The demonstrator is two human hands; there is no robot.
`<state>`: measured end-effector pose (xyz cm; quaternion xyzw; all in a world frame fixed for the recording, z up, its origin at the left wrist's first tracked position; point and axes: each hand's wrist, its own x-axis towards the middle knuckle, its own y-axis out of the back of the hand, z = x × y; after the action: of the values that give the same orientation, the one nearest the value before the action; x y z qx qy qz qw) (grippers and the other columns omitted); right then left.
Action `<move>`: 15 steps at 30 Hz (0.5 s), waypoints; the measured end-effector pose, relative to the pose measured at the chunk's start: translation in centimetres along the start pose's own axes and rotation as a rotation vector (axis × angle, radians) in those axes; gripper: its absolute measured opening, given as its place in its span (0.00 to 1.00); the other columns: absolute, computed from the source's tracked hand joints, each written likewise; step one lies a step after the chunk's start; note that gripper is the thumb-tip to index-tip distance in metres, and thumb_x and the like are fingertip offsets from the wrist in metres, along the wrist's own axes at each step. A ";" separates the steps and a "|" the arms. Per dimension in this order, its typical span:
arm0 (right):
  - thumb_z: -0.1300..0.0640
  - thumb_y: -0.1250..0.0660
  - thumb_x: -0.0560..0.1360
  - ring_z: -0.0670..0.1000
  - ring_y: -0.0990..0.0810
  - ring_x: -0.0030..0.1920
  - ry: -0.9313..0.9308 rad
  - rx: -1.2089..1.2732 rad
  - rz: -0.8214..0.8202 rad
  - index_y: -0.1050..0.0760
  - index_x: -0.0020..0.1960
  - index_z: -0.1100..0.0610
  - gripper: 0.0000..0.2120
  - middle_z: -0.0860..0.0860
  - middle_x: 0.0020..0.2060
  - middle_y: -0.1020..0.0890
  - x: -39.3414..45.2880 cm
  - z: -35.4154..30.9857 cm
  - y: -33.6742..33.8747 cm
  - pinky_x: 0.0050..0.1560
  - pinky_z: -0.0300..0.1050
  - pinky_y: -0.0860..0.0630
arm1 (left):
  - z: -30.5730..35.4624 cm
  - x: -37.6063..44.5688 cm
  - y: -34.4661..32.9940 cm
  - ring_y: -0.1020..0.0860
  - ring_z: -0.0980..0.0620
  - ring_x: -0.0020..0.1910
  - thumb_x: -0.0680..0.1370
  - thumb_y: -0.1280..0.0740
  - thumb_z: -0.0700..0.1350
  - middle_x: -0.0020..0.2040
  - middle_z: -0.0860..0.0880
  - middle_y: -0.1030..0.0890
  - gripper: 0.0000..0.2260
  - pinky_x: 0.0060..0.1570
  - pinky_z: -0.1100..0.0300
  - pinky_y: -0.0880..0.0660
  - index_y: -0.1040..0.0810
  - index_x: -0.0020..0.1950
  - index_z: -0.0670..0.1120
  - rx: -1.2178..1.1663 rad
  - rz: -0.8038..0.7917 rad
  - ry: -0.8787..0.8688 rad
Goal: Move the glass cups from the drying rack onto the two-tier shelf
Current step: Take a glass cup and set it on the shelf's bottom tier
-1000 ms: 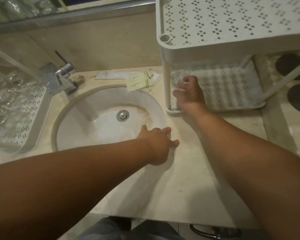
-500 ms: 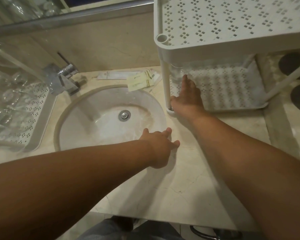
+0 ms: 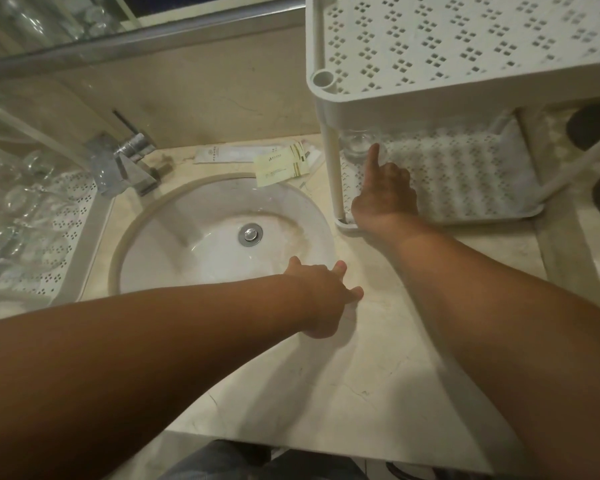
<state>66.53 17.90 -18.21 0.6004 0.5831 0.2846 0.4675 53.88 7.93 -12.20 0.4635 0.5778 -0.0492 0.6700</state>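
A white perforated two-tier shelf [image 3: 465, 46] stands on the counter at the right. One clear glass cup [image 3: 359, 143] stands at the back left corner of its lower tier [image 3: 471, 174]. My right hand [image 3: 385, 195] reaches under the top tier; its straight index finger touches the cup and the other fingers are curled. My left hand [image 3: 323, 292] rests on the counter at the sink's rim, fingers spread, holding nothing. At the far left, the white drying rack [image 3: 80, 220] holds several glass cups [image 3: 25, 209].
A round white sink [image 3: 222, 237] lies between rack and shelf, with a chrome faucet [image 3: 129, 161] behind it. Paper packets [image 3: 281, 164] lie by the shelf's front left post [image 3: 335, 174]. Dark round objects [image 3: 596, 129] sit right of the shelf.
My right hand let go of the cup on the lower tier, flattened, and now touches it with only the index finger. The cup stands farther back. My left hand stayed put.
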 end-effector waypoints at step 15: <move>0.65 0.36 0.74 0.54 0.28 0.60 0.171 0.380 0.469 0.24 0.62 0.57 0.17 0.52 0.56 0.22 -5.2 0.1 0.0 0.59 0.42 0.31 | -0.8 0.3 -1.3 0.49 0.34 0.78 0.81 0.40 0.50 0.82 0.50 0.54 0.31 0.65 0.21 0.54 0.51 0.79 0.66 -0.056 0.071 0.011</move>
<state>65.75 12.88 -17.22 0.7690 0.5085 0.3201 0.2180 52.64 7.89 -13.13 0.4652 0.5659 -0.0067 0.6807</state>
